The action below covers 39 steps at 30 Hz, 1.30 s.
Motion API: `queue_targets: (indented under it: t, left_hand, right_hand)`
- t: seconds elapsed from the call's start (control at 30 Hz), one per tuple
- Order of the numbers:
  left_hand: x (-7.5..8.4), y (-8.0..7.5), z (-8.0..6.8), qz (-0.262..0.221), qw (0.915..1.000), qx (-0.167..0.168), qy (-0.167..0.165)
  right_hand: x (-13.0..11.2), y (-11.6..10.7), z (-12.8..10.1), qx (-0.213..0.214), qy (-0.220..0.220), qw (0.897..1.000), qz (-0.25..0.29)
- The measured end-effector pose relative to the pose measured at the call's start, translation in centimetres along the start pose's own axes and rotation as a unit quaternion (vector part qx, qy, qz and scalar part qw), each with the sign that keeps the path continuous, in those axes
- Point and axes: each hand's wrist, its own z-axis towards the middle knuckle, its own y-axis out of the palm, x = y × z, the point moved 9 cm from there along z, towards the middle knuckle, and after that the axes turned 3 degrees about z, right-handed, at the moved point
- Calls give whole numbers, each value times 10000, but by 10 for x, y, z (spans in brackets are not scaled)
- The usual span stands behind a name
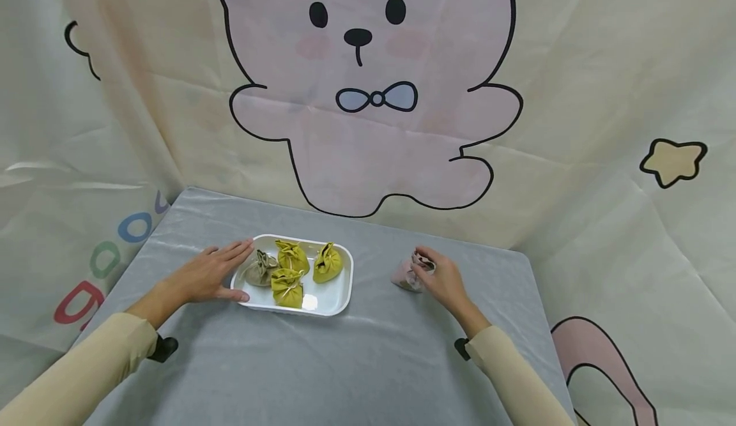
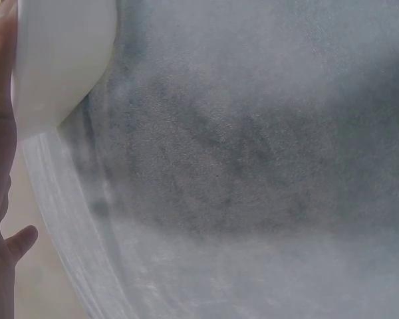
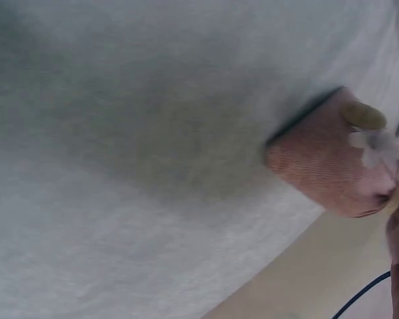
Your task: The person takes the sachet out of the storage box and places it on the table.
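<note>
Two hands: left (image 1: 204,277) spread against smooth tray (image 1: 330,301), right (image 1: 443,280) pinching ribbed pink pouch (image 1: 404,277).

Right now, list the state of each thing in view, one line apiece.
white tray: flat on the table, holding four pouches
yellow pouches: three, tied shut, in the tray
grey pouch: in the tray
pink pouch: on the table, pinched at its top
left hand: touches the tray's edge
right hand: pinches the pink pouch

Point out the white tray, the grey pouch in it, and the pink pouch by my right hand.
white tray (image 1: 330,301), head view, bare floor near its right end.
grey pouch (image 1: 260,271), head view, middle of its body.
pink pouch (image 3: 322,163), right wrist view, middle of its cloth side.
</note>
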Motion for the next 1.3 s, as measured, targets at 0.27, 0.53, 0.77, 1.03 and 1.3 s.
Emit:
queue_targets:
  t: [0.27, 0.53, 0.77, 1.03, 1.3]
  left_hand:
    - [0, -1, 0, 16, 10000, -38, -24]
    - [0, 1, 2, -32, 9999, -73, -75]
    - [-1, 2, 1, -13, 9999, -109, -113]
    - [-1, 2, 2, -73, 9998, -112, -148]
    - [0, 1, 1, 0, 9997, -162, -157]
  right_hand:
    - [-26, 16, 14, -434, -501, 9975, -235]
    - [-44, 30, 29, -650, -253, 9973, -243]
    - [-70, 56, 40, -931, -400, 9944, -296]
    - [-93, 91, 46, -1521, -324, 9877, -155]
    - [-106, 110, 53, -1666, -298, 9855, 90]
